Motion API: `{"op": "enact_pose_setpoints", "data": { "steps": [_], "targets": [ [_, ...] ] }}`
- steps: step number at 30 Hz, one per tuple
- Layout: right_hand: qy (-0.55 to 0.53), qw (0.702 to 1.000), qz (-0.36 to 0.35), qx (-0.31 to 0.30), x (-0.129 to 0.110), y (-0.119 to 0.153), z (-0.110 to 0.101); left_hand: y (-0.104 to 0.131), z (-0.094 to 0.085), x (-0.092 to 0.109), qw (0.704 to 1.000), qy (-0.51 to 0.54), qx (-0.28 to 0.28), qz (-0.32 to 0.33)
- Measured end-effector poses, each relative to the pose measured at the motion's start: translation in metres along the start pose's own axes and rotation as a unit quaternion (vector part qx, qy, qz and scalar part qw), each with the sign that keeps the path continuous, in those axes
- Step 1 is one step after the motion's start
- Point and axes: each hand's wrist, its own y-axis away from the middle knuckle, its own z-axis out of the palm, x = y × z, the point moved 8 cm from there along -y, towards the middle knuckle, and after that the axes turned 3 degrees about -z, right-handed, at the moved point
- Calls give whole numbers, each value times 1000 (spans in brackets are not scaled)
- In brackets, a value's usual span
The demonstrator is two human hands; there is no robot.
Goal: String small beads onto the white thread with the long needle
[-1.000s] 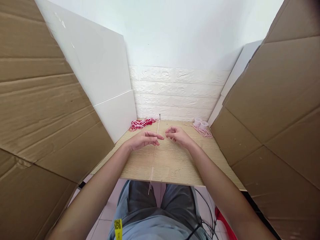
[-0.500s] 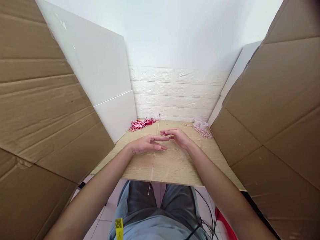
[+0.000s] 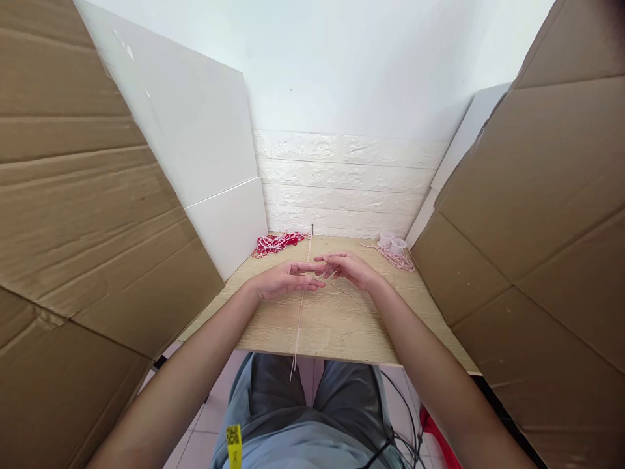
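A thin white cord runs taut from a small hook at the back of the board, under my left hand, and over the front edge, where its ends hang. My left hand lies across it, fingers stretched to the right, with a strand passing between them. My right hand comes in from the right with fingers bent, its fingertips meeting those of my left hand around the strand. A loose length of pale cord curves over the board below my right hand. The exact grip at the fingertips is partly hidden.
A red and white cord bundle lies at the back left of the wooden board. Two small clear cups and pink-white cords sit at the back right. Cardboard panels flank both sides.
My right hand's fingers have shifted slightly left and curled, now overlapping the left fingertips. A strand shows across the left fingers. The cord bundles have stayed put.
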Motion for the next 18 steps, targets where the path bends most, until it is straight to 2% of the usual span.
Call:
{"op": "enact_pose_setpoints", "data": {
  "steps": [3, 8, 13, 18],
  "targets": [
    [-1, 1000, -14, -3, -1, -1, 2, -1, 0, -1, 1000, 4, 1, -1],
    [-24, 996, -45, 68, -3, -5, -10, 0, 4, 0, 1000, -6, -13, -7],
    [-40, 986, -11, 160, 8, -6, -30, 4, 10, 0, 999, -14, -47, -17],
    [-40, 976, 14, 212, 22, -7, -43, 5, 11, 0, 997, -28, -70, -20]
  ]
}}
